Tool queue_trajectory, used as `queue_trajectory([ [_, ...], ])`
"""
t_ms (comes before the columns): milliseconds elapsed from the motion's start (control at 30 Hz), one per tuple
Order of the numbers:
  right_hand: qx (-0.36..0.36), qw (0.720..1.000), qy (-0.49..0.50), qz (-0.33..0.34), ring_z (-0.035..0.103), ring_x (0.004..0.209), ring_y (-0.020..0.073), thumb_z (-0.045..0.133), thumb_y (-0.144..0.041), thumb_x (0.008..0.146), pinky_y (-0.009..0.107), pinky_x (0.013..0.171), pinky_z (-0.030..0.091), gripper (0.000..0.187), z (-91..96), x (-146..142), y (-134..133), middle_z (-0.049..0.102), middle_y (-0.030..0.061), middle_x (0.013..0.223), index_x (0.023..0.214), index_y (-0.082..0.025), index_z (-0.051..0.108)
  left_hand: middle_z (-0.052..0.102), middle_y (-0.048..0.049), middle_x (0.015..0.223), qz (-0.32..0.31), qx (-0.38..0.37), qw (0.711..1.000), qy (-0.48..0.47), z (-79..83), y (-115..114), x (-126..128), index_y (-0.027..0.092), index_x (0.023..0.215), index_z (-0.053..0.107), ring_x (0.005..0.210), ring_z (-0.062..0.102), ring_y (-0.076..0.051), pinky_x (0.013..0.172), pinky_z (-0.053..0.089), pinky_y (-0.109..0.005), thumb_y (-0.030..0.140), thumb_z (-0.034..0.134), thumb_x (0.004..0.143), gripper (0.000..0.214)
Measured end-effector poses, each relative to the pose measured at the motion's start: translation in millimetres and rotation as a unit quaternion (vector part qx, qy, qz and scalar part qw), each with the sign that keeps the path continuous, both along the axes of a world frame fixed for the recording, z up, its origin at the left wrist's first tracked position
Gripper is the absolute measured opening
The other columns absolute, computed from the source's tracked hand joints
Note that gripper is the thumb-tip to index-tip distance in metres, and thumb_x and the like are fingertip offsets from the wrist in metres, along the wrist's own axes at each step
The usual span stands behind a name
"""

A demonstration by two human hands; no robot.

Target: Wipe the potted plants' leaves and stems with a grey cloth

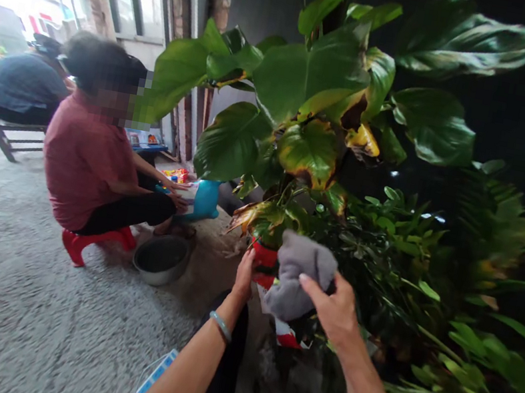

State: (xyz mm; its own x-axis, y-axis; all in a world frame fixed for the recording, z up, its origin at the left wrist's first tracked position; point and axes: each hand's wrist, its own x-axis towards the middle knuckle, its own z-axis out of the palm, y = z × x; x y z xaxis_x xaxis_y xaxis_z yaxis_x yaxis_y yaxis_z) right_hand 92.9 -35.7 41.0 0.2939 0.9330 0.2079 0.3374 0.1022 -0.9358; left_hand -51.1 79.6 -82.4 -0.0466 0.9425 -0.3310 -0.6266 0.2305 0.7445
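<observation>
My right hand [332, 307] grips a grey cloth [297, 272] and presses it against a red plant pot [265, 261]. My left hand [244, 276] rests against the pot's left side, fingers together along it; a bracelet sits on that wrist. The pot holds a tall plant with big green and yellowing leaves [308, 79] that rise above both hands. Most of the pot is hidden behind the cloth and leaves.
A person in a red shirt [86, 159] sits on a low red stool [81, 242] to the left, hands by a blue container [206, 199]. A metal basin [161, 258] lies on the ground. Dense green foliage [450, 311] fills the right. Another person sits further back left.
</observation>
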Motion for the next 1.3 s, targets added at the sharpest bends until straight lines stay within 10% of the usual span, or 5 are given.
queue_trajectory([
  [133, 0.010, 0.996, 0.000, -0.093, 0.067, 0.088, 0.0310, 0.066, -0.053, 0.058, 0.041, 0.079, 0.051, 0.050, 1.5, 21, 17, 0.075, 0.0115, 0.091, 0.092, -0.017, 0.070, 0.061, -0.0091, 0.121, 0.026, 0.000, 0.999, 0.029, 7.0, -8, 10, 0.018, 0.116, 0.060, 0.077, 0.063, -0.016, 0.051, 0.048, -0.022, 0.037, 0.056, 0.084, 0.038],
  [333, -0.087, 0.996, 0.001, -0.008, 0.070, 0.071, 0.0329, 0.067, -0.040, 0.050, 0.041, 0.066, 0.054, 0.028, -44.3, 8, -14, 0.075, 0.0087, 0.069, 0.069, -0.020, 0.072, 0.062, -0.0100, 0.116, 0.065, -0.036, 0.996, 0.039, 11.3, -9, 13, 0.020, 0.121, 0.055, 0.077, 0.062, -0.013, 0.048, 0.045, -0.016, 0.038, 0.060, 0.084, 0.041],
  [667, 0.021, 0.993, -0.028, -0.110, 0.068, 0.085, 0.0305, 0.066, -0.054, 0.060, 0.039, 0.075, 0.052, 0.048, 5.4, 36, -4, 0.076, 0.0110, 0.087, 0.089, -0.016, 0.071, 0.061, -0.0095, 0.116, 0.049, -0.017, 0.998, 0.028, 17.5, -15, 16, 0.019, 0.126, 0.051, 0.071, 0.062, -0.012, 0.046, 0.045, -0.017, 0.029, 0.059, 0.082, 0.046],
  [900, -0.085, 0.994, -0.017, -0.067, 0.069, 0.072, 0.0350, 0.064, -0.044, 0.049, 0.044, 0.067, 0.053, 0.031, -55.3, 25, -21, 0.074, 0.0116, 0.069, 0.067, -0.020, 0.069, 0.057, -0.0108, 0.121, -0.082, -0.012, 0.996, 0.019, 18.3, -22, 23, 0.025, 0.131, 0.045, 0.067, 0.061, -0.013, 0.051, 0.047, -0.023, 0.041, 0.062, 0.078, 0.059],
  [1300, -0.084, 0.996, -0.026, 0.002, 0.069, 0.080, 0.0309, 0.064, -0.042, 0.060, 0.040, 0.073, 0.053, 0.034, -29.8, 26, -68, 0.076, 0.0088, 0.082, 0.081, -0.018, 0.073, 0.063, -0.0010, 0.070, -0.253, -0.024, 0.967, -0.005, 1.3, -22, 63, 0.013, 0.097, 0.065, 0.059, 0.056, -0.013, 0.058, 0.043, -0.024, 0.048, 0.067, 0.071, 0.044],
])
